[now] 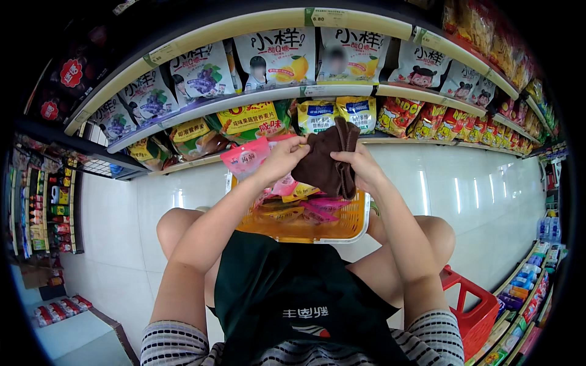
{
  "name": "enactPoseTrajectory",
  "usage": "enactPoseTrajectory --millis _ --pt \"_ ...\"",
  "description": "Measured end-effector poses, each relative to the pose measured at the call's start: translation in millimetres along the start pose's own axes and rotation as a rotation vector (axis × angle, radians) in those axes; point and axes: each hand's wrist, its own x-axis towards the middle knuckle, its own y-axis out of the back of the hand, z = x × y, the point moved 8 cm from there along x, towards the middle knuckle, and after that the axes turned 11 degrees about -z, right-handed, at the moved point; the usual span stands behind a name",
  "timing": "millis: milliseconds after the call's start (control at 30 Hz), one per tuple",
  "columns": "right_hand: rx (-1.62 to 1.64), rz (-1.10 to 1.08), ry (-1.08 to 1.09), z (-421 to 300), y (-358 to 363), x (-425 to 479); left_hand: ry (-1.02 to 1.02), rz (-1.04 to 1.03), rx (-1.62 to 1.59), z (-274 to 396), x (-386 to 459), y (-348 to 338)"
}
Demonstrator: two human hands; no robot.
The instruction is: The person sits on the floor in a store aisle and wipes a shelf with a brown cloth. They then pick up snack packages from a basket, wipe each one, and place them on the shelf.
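Note:
A dark brown cloth is held folded between my two hands, above a yellow plastic basket. My left hand pinches the cloth's left side. At its right edge, my right hand grips the folds with the thumb on top. A pink and clear snack pouch is beside my left hand, over the basket's far left corner; whether that hand also holds it I cannot tell. Inside the basket lie several pink and yellow snack packets.
Shelves of bagged candy and Nestlé milk powder bags curve across in front. A red plastic stool or crate stands at my right, near another stocked shelf. White floor tiles surround my bent knees.

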Motion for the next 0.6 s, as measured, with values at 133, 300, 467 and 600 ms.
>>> enactPoseTrajectory --millis 133,300,467,600 --pt "-0.068 0.027 0.041 0 8 9 0.086 0.051 0.062 -2 -4 7" --pt "-0.167 0.099 0.107 -10 20 8 0.166 0.032 -0.033 -4 -11 13" --pt "-0.286 0.136 0.172 -14 29 5 0.167 0.021 -0.008 -1 -13 17" --pt "-0.431 0.134 0.210 -23 33 5 0.131 -0.007 0.110 -2 -8 18"
